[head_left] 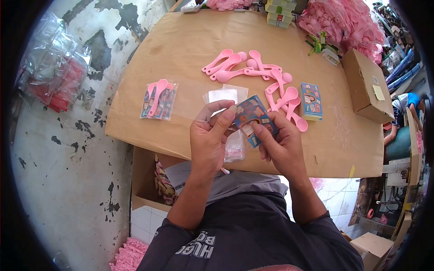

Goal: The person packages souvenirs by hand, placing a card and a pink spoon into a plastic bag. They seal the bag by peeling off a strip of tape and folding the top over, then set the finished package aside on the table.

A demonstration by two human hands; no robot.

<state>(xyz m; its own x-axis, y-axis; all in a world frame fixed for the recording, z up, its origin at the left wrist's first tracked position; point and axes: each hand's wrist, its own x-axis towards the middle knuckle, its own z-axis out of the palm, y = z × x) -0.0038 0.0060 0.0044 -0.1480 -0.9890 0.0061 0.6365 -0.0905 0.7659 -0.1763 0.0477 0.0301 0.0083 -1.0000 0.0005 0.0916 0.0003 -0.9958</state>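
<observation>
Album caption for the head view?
The right hand grips a card beside the left hand, over a table of pink spoons.

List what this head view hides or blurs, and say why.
All in the head view:
Held card: print too small, part under the right hand.
Clear bag nearest the lap: partly hidden by the left hand.
Co-worker: partly lost at the dark right edge.

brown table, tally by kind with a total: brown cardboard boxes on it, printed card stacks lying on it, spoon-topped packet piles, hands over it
Cardboard box: 1
Printed card stack: 1
Packet pile with pink spoons: 1
Left hand and right hand: 2
Total: 5
</observation>
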